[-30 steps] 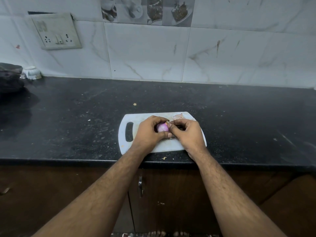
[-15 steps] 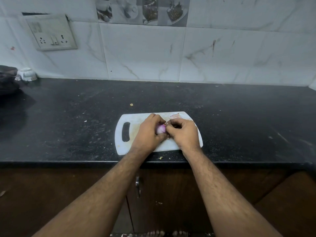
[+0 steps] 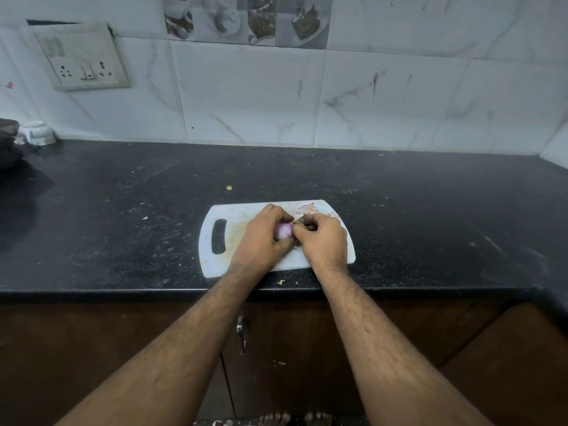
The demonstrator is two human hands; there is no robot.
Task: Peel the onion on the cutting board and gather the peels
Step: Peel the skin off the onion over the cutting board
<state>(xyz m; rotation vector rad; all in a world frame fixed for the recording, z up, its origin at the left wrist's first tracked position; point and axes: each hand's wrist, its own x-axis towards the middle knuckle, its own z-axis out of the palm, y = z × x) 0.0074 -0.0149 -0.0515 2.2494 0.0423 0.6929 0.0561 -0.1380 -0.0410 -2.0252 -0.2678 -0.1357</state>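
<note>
Over white cutting board (image 3: 221, 265), left hand (image 3: 261, 238) grips onion (image 3: 283, 231); right hand (image 3: 322, 239) seemingly pinches its peel.

Both forearms are bare and hairy with no sleeves, the left hand (image 3: 261, 238) and right hand (image 3: 324, 241) ungloved and ringless.

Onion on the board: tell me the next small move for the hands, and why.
Probably pull the pinched skin away to the right and drop it with the loose peels at the cutting board's far edge. The left hand grips the onion, its purple flesh showing, while the right hand pinches at its side.
</note>
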